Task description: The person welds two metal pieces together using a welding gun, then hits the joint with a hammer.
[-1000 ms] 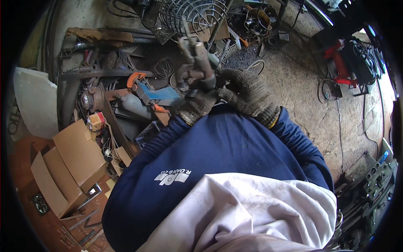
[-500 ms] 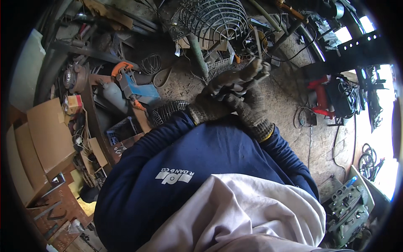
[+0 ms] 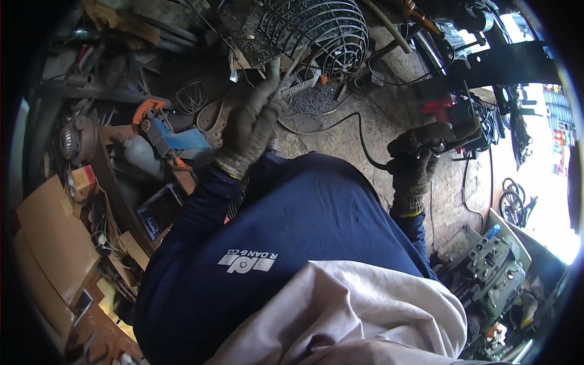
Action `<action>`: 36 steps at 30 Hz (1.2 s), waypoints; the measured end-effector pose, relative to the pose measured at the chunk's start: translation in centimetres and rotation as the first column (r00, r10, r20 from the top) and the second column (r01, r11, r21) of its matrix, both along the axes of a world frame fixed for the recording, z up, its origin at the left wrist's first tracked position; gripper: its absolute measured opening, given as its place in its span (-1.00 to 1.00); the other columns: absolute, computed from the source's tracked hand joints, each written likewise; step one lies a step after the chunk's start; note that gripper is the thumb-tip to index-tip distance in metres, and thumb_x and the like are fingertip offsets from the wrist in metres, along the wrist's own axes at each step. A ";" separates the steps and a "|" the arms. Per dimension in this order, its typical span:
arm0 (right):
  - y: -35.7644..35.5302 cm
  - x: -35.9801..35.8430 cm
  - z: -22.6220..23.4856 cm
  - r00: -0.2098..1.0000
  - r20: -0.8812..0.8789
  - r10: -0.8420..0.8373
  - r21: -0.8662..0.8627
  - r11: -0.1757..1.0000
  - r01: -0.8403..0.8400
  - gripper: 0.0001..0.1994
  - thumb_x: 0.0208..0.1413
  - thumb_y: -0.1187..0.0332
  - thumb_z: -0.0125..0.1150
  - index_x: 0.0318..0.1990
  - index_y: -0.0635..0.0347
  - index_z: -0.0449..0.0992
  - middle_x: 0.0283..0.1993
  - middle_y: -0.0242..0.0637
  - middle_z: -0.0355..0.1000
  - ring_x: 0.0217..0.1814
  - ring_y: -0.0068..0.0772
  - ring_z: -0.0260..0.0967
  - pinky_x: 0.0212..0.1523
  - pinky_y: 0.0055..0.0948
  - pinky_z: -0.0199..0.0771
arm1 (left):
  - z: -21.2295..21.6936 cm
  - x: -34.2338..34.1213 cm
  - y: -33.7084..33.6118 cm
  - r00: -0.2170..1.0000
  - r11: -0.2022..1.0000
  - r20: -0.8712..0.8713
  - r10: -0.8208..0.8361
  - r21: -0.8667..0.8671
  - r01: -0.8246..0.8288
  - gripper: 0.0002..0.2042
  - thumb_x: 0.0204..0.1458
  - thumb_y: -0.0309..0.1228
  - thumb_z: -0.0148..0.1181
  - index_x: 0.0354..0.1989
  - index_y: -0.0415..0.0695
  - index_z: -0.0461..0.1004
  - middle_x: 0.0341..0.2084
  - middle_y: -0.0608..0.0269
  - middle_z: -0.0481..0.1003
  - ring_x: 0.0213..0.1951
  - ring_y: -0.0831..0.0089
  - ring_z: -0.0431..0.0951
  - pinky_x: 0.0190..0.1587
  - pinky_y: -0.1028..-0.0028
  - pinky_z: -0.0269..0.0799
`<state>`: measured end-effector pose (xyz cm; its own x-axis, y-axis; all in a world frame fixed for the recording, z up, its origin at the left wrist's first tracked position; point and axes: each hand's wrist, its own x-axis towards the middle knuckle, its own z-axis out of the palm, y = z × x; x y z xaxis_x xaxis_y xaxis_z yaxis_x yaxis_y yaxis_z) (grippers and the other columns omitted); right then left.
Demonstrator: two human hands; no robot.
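Observation:
Knitted work gloves, dark with grime, cover both of my hands. My left hand (image 3: 250, 125) is raised in front of the left side of my body, its fingers closed round a thin, greyish flat rod (image 3: 293, 68) that points up and away. My right hand (image 3: 420, 149), well apart on the right, is wrapped round a dark handle that looks like a welding electrode holder (image 3: 465, 131). A black cable (image 3: 361, 135) runs across the floor into the heel of that glove. From the handle's far end a thin rod (image 3: 469, 97) sticks up; the grip is partly hidden by the fingers.
Beyond my hands stands a round wire cage (image 3: 331, 30). To the left are a blue tool with orange parts (image 3: 173, 137), a grey cylinder (image 3: 146, 153) and cardboard boxes (image 3: 58, 243). A red-and-black machine (image 3: 441, 109) and a green machine (image 3: 496, 264) stand at right.
My hands, together before, have parted: the left moved left with the rod, the right moved right with the cabled handle. The black cable now stretches across the floor.

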<state>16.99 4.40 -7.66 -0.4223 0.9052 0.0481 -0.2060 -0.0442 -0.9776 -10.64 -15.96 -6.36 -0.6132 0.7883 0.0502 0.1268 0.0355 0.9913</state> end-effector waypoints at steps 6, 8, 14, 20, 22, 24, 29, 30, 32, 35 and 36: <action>-2.4 -2.6 -0.5 0.988 0.144 -0.051 -0.019 0.998 0.054 -0.77 0.26 0.17 0.10 -0.15 0.14 0.45 -0.33 -0.25 0.46 -0.40 -0.35 0.49 -0.49 -0.42 0.52 | -1.9 -4.0 0.9 0.987 0.998 -0.152 -0.054 0.025 0.058 -0.56 0.22 -0.43 0.04 0.29 -0.16 0.29 -0.21 0.21 0.57 -0.47 0.67 0.46 -0.41 0.59 0.44; -3.1 -3.3 -0.2 0.993 0.113 -0.031 -0.043 0.998 0.036 -0.80 0.24 0.21 0.14 -0.17 0.14 0.46 -0.33 -0.24 0.47 -0.40 -0.36 0.49 -0.51 -0.45 0.51 | -1.9 -4.3 1.3 0.981 0.995 -0.171 -0.094 0.008 0.097 -0.56 0.21 -0.43 0.05 0.28 -0.15 0.29 -0.22 0.21 0.57 -0.48 0.67 0.46 -0.42 0.59 0.43; -4.5 -4.1 0.0 0.983 0.156 -0.094 -0.059 0.993 0.104 -0.83 0.23 0.24 0.18 -0.22 0.13 0.47 -0.35 -0.31 0.46 -0.38 -0.36 0.48 -0.43 -0.39 0.51 | -1.6 -5.2 2.4 0.976 0.975 0.015 -0.216 0.048 0.215 -0.52 0.11 -0.49 0.19 0.23 -0.32 0.31 -0.06 0.07 0.48 -0.16 0.37 0.52 -0.03 0.38 0.47; -4.6 -3.2 -0.7 0.997 0.021 -0.075 -0.197 0.977 0.077 -0.78 0.17 0.34 0.27 -0.08 0.14 0.44 -0.20 -0.33 0.47 -0.20 -0.40 0.48 -0.21 -0.37 0.54 | -3.5 -6.7 1.6 0.836 0.959 -0.517 -0.182 0.094 0.267 -0.58 0.12 -0.49 0.20 0.17 -0.28 0.38 -0.03 0.09 0.46 -0.10 0.37 0.51 -0.01 0.37 0.47; -4.4 -2.7 -1.4 0.995 0.050 -0.084 -0.230 0.969 0.093 -0.78 0.16 0.35 0.28 -0.08 0.14 0.45 -0.20 -0.35 0.47 -0.22 -0.42 0.47 -0.22 -0.38 0.52 | -3.2 -6.1 1.4 0.844 0.971 -0.504 -0.184 0.040 0.236 -0.60 0.15 -0.48 0.16 0.17 -0.27 0.38 -0.02 0.07 0.47 -0.07 0.36 0.52 0.00 0.38 0.47; -4.2 -2.4 -1.9 0.990 0.100 -0.095 -0.265 0.957 0.118 -0.77 0.16 0.34 0.29 -0.08 0.14 0.45 -0.20 -0.36 0.47 -0.21 -0.44 0.46 -0.23 -0.38 0.51 | -2.0 -4.9 1.2 0.914 0.981 -0.360 -0.187 -0.015 0.195 -0.64 0.19 -0.47 0.10 0.17 -0.25 0.39 -0.02 0.02 0.50 -0.03 0.30 0.55 0.00 0.39 0.47; -4.3 -2.8 -1.4 0.988 0.134 -0.073 -0.211 0.972 0.100 -0.74 0.14 0.30 0.33 -0.09 0.15 0.45 -0.21 -0.37 0.46 -0.20 -0.44 0.46 -0.22 -0.38 0.51 | -3.0 -3.5 1.2 0.926 0.980 -0.321 -0.200 -0.061 0.191 -0.66 0.21 -0.46 0.06 0.16 -0.20 0.41 -0.02 -0.02 0.53 0.01 0.20 0.56 0.02 0.37 0.46; -4.2 -3.0 -1.2 0.991 0.128 -0.048 -0.176 0.982 0.070 -0.74 0.14 0.29 0.34 -0.10 0.15 0.45 -0.21 -0.37 0.46 -0.19 -0.44 0.46 -0.22 -0.38 0.51 | -2.8 -3.2 1.4 0.906 0.983 -0.383 -0.181 -0.072 0.167 -0.66 0.21 -0.45 0.06 0.16 -0.19 0.42 -0.04 -0.01 0.54 -0.01 0.20 0.57 0.00 0.35 0.46; -4.4 -3.1 0.0 0.997 0.072 -0.001 -0.180 0.984 0.014 -0.74 0.13 0.28 0.34 -0.11 0.16 0.45 -0.22 -0.36 0.47 -0.20 -0.44 0.46 -0.22 -0.39 0.51 | -2.6 -2.9 1.6 0.855 0.982 -0.485 -0.185 -0.132 0.137 -0.66 0.21 -0.43 0.05 0.16 -0.15 0.43 -0.10 0.02 0.56 -0.07 0.20 0.58 -0.04 0.32 0.47; -4.3 -2.4 0.2 0.998 0.056 0.023 -0.209 0.978 -0.010 -0.75 0.14 0.28 0.33 -0.13 0.18 0.46 -0.23 -0.34 0.47 -0.20 -0.42 0.46 -0.21 -0.39 0.51 | -2.5 -3.1 2.1 0.803 0.973 -0.559 -0.205 -0.208 0.103 -0.66 0.21 -0.40 0.05 0.15 -0.11 0.44 -0.20 0.06 0.57 -0.17 0.23 0.59 -0.08 0.27 0.46; -4.3 -2.1 0.0 0.999 0.047 0.024 -0.213 0.977 -0.013 -0.75 0.14 0.28 0.33 -0.13 0.18 0.46 -0.23 -0.34 0.47 -0.20 -0.42 0.46 -0.21 -0.39 0.51 | -2.2 -3.0 2.4 0.810 0.979 -0.558 -0.178 -0.185 0.088 -0.66 0.20 -0.39 0.05 0.15 -0.10 0.44 -0.23 0.07 0.57 -0.19 0.24 0.59 -0.10 0.26 0.45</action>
